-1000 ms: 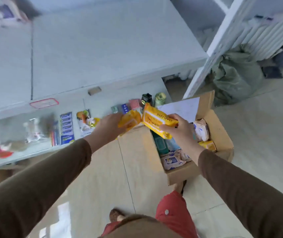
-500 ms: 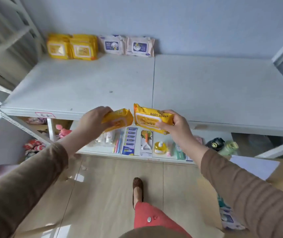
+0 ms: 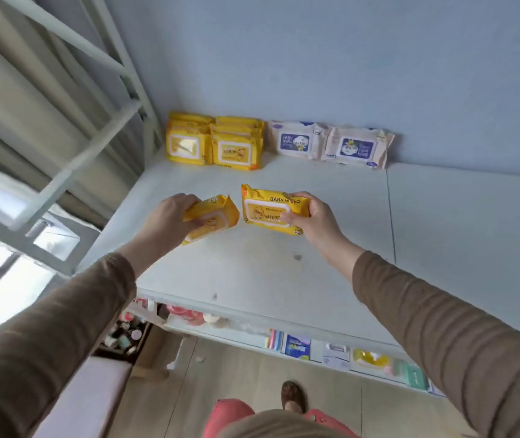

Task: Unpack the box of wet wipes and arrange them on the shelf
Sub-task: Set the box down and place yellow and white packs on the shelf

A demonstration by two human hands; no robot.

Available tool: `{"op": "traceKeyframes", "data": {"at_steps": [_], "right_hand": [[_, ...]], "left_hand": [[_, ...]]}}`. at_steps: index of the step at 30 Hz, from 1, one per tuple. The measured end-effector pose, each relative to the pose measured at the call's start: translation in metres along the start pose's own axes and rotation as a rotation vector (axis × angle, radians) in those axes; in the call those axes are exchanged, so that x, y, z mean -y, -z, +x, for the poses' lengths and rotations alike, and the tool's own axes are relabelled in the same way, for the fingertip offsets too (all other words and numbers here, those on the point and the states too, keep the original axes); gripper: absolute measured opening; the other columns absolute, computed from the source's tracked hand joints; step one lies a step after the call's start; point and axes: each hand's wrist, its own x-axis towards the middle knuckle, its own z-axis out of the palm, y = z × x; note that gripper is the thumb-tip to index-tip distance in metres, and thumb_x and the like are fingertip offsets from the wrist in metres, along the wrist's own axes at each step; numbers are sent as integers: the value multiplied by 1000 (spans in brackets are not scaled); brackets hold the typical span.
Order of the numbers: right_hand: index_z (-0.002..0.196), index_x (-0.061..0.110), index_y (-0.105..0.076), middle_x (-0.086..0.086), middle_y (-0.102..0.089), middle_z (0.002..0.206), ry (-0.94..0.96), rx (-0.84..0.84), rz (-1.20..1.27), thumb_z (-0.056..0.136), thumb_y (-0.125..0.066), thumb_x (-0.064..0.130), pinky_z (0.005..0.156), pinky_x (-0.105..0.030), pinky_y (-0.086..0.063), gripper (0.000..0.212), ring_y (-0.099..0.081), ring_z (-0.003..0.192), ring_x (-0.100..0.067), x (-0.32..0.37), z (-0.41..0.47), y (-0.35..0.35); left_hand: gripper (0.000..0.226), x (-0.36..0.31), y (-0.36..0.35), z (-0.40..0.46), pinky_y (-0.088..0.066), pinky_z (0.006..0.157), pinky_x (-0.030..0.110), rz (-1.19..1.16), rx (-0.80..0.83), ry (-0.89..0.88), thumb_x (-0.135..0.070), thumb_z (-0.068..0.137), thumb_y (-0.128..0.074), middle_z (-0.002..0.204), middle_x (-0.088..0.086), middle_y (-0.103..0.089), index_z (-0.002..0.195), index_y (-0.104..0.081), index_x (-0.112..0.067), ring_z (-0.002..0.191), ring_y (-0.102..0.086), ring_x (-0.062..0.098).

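Head view, mid-frame: left hand (image 3: 170, 221) & right hand (image 3: 314, 221) each pinch a yellow plastic wipes pack (image 3: 271, 210) above white shelf (image 3: 441, 248); next, set beside yellow stacks (image 3: 214, 143) upper centre.

We see the shelf top (image 3: 284, 273) running away from us to the wall (image 3: 315, 58). At its far edge, toward 11 o'clock, two stacks of wipes packs (image 3: 214, 143) stand side by side against the wall; just to their right, at 12 o'clock, two more packs (image 3: 331, 143) lean there. Nearer us, over the shelf's middle, our left hand (image 3: 167, 219) holds one pack (image 3: 212, 218) and our right hand (image 3: 314, 216) another (image 3: 268, 210), close beside each other. Below the shelf's front edge, at 5 o'clock, small goods (image 3: 347, 352) lie on a lower shelf.
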Motion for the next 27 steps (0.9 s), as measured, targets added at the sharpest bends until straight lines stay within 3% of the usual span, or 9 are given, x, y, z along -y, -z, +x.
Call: {"op": "traceKeyframes", "data": {"at_steps": [6, 9, 12, 16, 19, 23, 27], "right_hand": [[113, 20, -62, 3, -69, 98, -93, -21, 66, 83, -77, 7, 67, -17, -53, 35, -66, 84, -10, 9, 86, -64], [112, 20, -61, 3, -70, 100, -131, -35, 63, 83, -76, 7, 76, -22, -55, 35, -67, 90, -13, 10, 125, -92], [109, 22, -59, 2, -69, 102, -171, -70, 78, 83, -76, 4, 89, -36, -54, 36, -66, 95, -18, 10, 157, -112], [120, 17, -58, -3, -69, 111, -185, -104, 40, 85, -75, 7, 93, -40, -53, 40, -66, 105, -24, 11, 187, -121], [115, 16, -63, 0, -71, 107, -139, -227, -132, 84, -76, 18, 90, -42, -55, 33, -68, 100, -21, 9, 201, -125], [117, 23, -58, 4, -68, 110, -143, -356, -216, 74, -80, 38, 87, -41, -55, 50, -66, 100, -16, 3, 199, -132], [113, 24, -47, 4, -63, 110, -138, -397, -295, 75, -83, 35, 82, -35, -51, 53, -63, 98, -17, -3, 196, -141]], "left_hand": [[19, 66, 14, 88, -44, 69, 35, 35, 52, -17, -33, 85, -72, 92, -3, -60, 98, -62, -24, 86, -56, 23], [20, 96, 21, 135, -49, 71, 37, 56, 105, -56, -37, 85, -72, 90, -3, -59, 94, -58, -25, 86, -58, 25], [28, 117, 24, 178, -48, 74, 36, 117, 155, -114, -36, 87, -69, 99, 2, -61, 107, -62, -18, 96, -60, 30], [46, 135, 26, 225, -49, 83, 35, 139, 196, -171, -42, 89, -67, 122, 3, -62, 130, -57, -24, 110, -59, 29], [48, 137, 29, 248, -50, 94, 43, 153, 176, -270, -37, 90, -66, 133, -2, -57, 137, -53, -35, 121, -54, 26], [54, 144, 23, 255, -48, 96, 49, 186, 85, -295, -37, 84, -73, 130, 1, -47, 132, -52, -25, 127, -42, 26], [64, 158, 13, 251, -45, 101, 47, 195, 5, -334, -41, 78, -78, 131, 2, -49, 131, -48, -22, 128, -40, 26]]}}
